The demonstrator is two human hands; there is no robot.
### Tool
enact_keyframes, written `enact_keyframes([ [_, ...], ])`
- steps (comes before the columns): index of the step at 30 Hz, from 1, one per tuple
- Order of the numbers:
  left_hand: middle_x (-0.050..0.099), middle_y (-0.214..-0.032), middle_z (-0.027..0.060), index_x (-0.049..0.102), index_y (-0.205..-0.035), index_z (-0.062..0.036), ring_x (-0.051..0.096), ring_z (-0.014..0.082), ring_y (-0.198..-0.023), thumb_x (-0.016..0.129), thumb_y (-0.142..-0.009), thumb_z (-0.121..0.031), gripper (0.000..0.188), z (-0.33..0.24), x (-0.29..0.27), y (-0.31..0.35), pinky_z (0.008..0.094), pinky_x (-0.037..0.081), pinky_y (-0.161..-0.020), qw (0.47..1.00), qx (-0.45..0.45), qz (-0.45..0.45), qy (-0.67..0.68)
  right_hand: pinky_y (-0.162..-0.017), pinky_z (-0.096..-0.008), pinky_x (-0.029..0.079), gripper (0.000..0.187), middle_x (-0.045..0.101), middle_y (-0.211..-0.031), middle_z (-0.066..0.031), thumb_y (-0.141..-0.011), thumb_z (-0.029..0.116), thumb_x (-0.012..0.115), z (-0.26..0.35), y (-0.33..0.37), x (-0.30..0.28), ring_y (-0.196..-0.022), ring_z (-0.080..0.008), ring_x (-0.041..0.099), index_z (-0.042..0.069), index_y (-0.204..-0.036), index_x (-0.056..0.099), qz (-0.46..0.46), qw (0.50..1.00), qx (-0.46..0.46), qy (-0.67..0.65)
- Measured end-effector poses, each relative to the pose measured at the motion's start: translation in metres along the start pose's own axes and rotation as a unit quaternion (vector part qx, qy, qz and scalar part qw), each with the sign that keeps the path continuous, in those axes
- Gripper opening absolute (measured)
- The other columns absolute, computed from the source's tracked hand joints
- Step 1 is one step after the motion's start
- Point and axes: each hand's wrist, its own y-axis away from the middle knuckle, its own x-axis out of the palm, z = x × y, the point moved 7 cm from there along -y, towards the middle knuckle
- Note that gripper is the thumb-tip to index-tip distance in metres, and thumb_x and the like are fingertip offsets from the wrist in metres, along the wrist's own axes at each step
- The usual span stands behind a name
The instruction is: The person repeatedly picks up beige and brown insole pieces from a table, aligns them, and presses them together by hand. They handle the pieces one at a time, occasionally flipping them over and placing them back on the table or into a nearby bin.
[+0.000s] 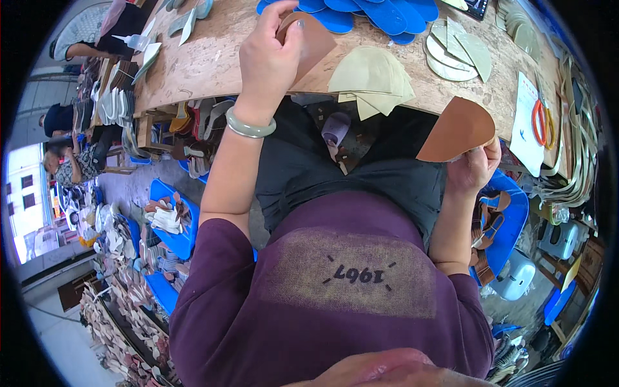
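Above the table's front edge, my left hand [271, 64] grips a brown leather piece [316, 51] between thumb and fingers. A jade-like bangle [250, 124] circles that wrist. Off to the right, my right hand [474, 169] pinches a second brown leather piece [461, 132], which has a rounded edge, by its lower right corner. This piece is held up in front of the table edge. Between the two hands, a fanned stack of cream half-round pieces [373, 74] lies on the table, some corners sticking out over the edge.
Blue insole-shaped pieces [387, 16] are heaped at the back of the wooden table [206, 64]. Pale rounded sheets [458, 51] lie farther right, near a white paper [527, 122] and orange-handled scissors [540, 122]. Blue bins [174, 219] stand on the floor at left. People sit at far left.
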Motion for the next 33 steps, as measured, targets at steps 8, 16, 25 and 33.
enact_keyframes([
  [8, 0.062, -0.115, 0.0019, 0.055, -0.128, -0.0026, 0.058, 0.0115, -0.102, 0.046, -0.092, -0.005, 0.037, 0.022, 0.017, -0.004, 0.0259, 0.047, -0.09, 0.851, -0.164, 0.316, 0.387, -0.056, -0.0237, 0.046, 0.007, 0.065, -0.083, -0.0105, -0.086, 0.005, 0.062, 0.0, 0.005, -0.009, -0.06, -0.0112, 0.056, 0.0, -0.082, 0.059, -0.003, 1.0, -0.003, 0.013],
  [16, 0.062, -0.115, 0.0071, 0.069, -0.102, -0.0017, 0.057, 0.0102, -0.104, 0.06, -0.09, -0.008, 0.017, 0.025, -0.051, -0.03, 0.0244, 0.046, -0.087, 0.961, -0.032, 0.256, -0.096, -0.059, -0.0231, 0.041, 0.022, 0.059, -0.076, -0.0054, -0.081, 0.006, 0.065, 0.001, 0.004, 0.001, -0.066, -0.0107, 0.054, 0.007, -0.068, 0.048, -0.036, 0.998, 0.016, 0.046],
  [25, 0.058, -0.086, -0.0038, 0.061, -0.106, -0.008, 0.052, 0.0047, -0.08, 0.057, -0.095, -0.022, 0.019, 0.087, -0.042, -0.045, 0.0218, 0.044, -0.072, 0.911, -0.077, 0.405, 0.026, -0.059, -0.0238, 0.043, 0.014, 0.061, -0.075, -0.007, -0.084, 0.006, 0.061, 0.0, 0.005, 0.019, -0.061, -0.0109, 0.054, 0.004, -0.073, 0.053, 0.004, 0.998, 0.033, 0.045],
  [33, 0.063, -0.088, -0.0012, 0.064, -0.111, -0.0101, 0.056, 0.0093, -0.073, 0.059, -0.092, -0.025, 0.024, 0.124, 0.001, -0.069, 0.0271, 0.048, -0.065, 0.904, 0.093, 0.4, -0.118, -0.063, -0.0255, 0.044, 0.017, 0.06, -0.075, -0.0063, -0.082, 0.008, 0.063, -0.007, 0.014, 0.028, -0.064, -0.0117, 0.054, 0.005, -0.07, 0.052, 0.01, 0.997, 0.046, 0.068],
])
